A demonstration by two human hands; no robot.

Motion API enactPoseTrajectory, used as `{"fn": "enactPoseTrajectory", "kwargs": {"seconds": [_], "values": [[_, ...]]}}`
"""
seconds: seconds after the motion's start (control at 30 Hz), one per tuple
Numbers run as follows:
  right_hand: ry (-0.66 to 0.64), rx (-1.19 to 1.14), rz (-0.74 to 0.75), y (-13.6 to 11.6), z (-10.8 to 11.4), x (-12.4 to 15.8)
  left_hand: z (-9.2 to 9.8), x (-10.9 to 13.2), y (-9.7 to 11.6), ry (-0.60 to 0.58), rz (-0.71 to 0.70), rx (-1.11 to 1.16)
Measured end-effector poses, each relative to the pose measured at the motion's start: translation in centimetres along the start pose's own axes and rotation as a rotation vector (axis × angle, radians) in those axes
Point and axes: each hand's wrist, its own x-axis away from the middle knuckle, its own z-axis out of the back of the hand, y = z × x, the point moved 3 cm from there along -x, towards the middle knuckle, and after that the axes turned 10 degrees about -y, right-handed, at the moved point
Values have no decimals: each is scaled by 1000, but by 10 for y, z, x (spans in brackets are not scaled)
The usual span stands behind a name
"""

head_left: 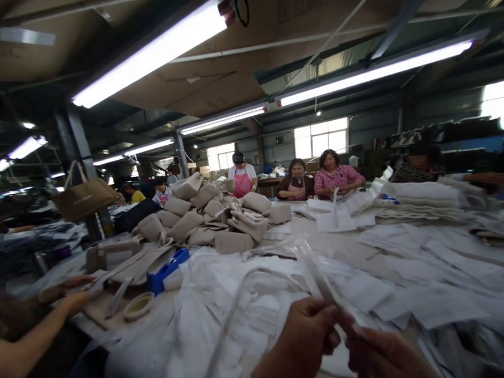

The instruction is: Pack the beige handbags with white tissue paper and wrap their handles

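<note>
A long, narrow grey strip with a pale, shiny wrapping (311, 267) rises at a slant from between my hands. My left hand (302, 334) pinches it with the fingers curled in, and a bangle shows at the wrist. On the lower right, my right hand (382, 353) has its fingers closed around the lower part of the same strip; motion smears them somewhat. Just left of my left hand, a thin grey strap (230, 323) curves in a loop over white sheets (206, 291) heaped on the table.
Beige bags (211, 213) are piled beyond the sheets. A blue tape dispenser (167, 270) and a small dish (139, 306) lie near a co-worker's hands (73, 294) at left. More white sheets (435, 281) spread to the right. Several people work across the table.
</note>
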Motion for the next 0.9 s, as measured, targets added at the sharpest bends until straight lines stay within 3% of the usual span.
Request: {"fn": "enactPoseTrajectory", "kwargs": {"seconds": [0.1, 0.2, 0.27, 0.33, 0.43, 0.53, 0.63, 0.77, 0.9], "values": [[76, 173, 62, -22, 11, 6, 9, 3, 4, 76, -27, 20], [393, 275, 151, -43, 28, 18, 19, 3, 8, 256, -144, -1], [501, 224, 111, -50, 32, 25, 21, 3, 9, 312, -223, -53], [377, -42, -52, -49, 25, 25, 18, 5, 8, 310, -281, -142], [113, -651, -276, -42, 3, 16, 7, 13, 5, 228, -313, -314], [222, -874, -239, -36, 1, 3, -1, 21, 0, 104, -274, -441], [302, -657, -162, -31, 8, -7, 0, 25, -2, 75, -236, -534], [287, -178, -34, -33, 12, -4, 6, 21, 1, 71, -176, -561], [256, 116, 21, -39, 13, 4, 5, 11, 2, 50, -111, -494]]}}
